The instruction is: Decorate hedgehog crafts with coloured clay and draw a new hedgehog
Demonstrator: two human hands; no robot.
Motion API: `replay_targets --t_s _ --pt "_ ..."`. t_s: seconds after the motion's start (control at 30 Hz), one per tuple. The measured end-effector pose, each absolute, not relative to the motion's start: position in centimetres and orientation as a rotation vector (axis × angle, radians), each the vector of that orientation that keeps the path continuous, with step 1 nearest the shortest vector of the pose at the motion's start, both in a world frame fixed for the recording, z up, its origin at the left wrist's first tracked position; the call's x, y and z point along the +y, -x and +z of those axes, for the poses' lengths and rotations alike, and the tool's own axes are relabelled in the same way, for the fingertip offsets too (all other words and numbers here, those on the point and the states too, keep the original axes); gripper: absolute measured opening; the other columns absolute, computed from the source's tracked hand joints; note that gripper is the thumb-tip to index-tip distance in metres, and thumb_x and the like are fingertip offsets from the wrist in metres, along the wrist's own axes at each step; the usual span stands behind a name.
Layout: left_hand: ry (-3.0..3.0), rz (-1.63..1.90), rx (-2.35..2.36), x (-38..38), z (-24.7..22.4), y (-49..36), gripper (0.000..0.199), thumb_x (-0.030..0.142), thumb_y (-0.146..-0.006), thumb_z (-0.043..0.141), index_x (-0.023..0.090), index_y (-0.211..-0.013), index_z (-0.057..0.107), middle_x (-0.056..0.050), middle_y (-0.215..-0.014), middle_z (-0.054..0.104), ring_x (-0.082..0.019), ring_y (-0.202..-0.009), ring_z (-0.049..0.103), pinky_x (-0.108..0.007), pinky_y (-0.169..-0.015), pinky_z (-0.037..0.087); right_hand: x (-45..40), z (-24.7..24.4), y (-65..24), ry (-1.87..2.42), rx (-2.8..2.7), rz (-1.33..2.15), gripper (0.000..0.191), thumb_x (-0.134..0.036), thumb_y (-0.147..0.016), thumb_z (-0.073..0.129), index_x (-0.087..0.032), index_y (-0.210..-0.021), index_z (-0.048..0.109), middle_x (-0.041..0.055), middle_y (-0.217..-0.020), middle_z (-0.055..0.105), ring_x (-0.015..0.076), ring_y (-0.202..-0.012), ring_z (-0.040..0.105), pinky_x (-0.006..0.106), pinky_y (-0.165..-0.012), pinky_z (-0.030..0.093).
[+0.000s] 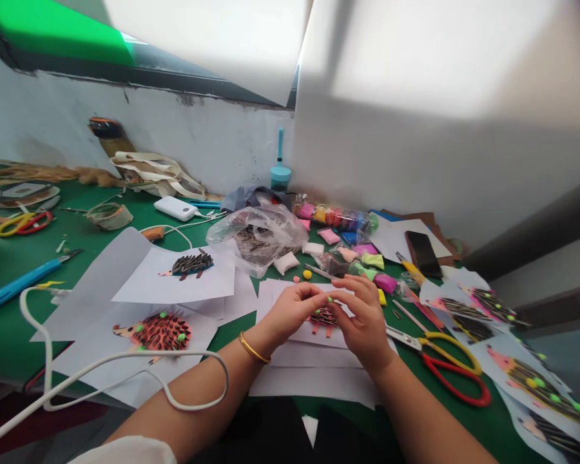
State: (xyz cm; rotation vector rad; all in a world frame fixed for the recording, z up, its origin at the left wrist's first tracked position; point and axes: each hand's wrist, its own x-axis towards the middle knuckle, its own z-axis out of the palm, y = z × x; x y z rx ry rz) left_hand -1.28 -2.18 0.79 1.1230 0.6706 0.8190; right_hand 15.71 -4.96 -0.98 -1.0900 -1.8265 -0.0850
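Observation:
My left hand (299,310), with a gold bangle at its wrist, and my right hand (366,319) meet over a stack of white paper sheets (314,380). Between their fingertips is a small bit of green modelling clay (329,299), pinched from both sides. Just under it lies a hedgehog picture (321,318) covered with dark seeds, partly hidden by my fingers. A yellow clay ball (307,274) and a pink clay ball (296,280) rest beyond my left hand. Scissors (457,367) with red and yellow handles lie right of my right hand.
A plastic bag of seeds (256,241) and clay packets (329,236) stand behind. Finished-looking hedgehog pictures (536,383) lie right, others (162,332) left. A white cable (125,354) loops across the left. A phone (423,253) and blue craft knife (22,283) lie farther out.

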Motion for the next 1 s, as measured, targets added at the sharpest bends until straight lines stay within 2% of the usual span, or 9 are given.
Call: replay_targets --t_s 0.27,0.67,0.87,1.0 --pt "-1.235 0.755 0.627 -1.8 0.7 1.5 0.04 0.053 -0.084 0.064 0.015 -0.073 0.065 -0.003 -0.061 0.065 -0.015 -0.055 0.059 -0.026 -0.051 0.042 -4.9 -1.1 -15.6 1.09 -1.853 -0.091 0.011 -0.021 -0.088 0.064 -0.027 -0.094 0.07 0.0052 -0.108 0.067 0.0288 -0.112 0.055 0.059 -0.104 0.038" --pt "-1.233 0.781 0.72 -1.3 -0.2 1.7 0.039 0.052 -0.079 0.069 0.015 -0.077 0.06 -0.003 -0.068 0.064 -0.015 -0.056 0.061 -0.026 -0.054 0.045 -4.8 -0.7 -15.4 1.072 -1.843 -0.013 0.01 -0.019 -0.086 0.063 -0.025 -0.091 0.069 0.0058 -0.103 0.068 0.027 -0.109 0.057 0.053 -0.101 0.043" --pt "-1.269 0.824 0.749 -1.5 -0.4 1.4 0.036 0.051 -0.083 0.063 0.018 -0.073 0.051 0.003 -0.059 0.055 -0.013 -0.049 0.056 -0.024 -0.048 0.042 -4.9 -0.8 -15.3 1.084 -1.766 0.043 0.008 -0.016 -0.083 0.062 -0.024 -0.085 0.063 0.0053 -0.103 0.068 0.0263 -0.108 0.057 0.053 -0.1 0.042" --pt "-1.125 0.963 0.769 -1.2 -1.0 1.1 0.044 0.058 -0.086 0.056 0.018 -0.069 0.048 0.005 -0.058 0.048 -0.009 -0.046 0.048 -0.022 -0.047 0.037 -5.0 -0.7 -15.4 1.074 -1.676 0.114 0.009 -0.018 -0.089 0.057 -0.023 -0.092 0.064 0.0059 -0.101 0.067 0.0249 -0.103 0.058 0.05 -0.095 0.045"
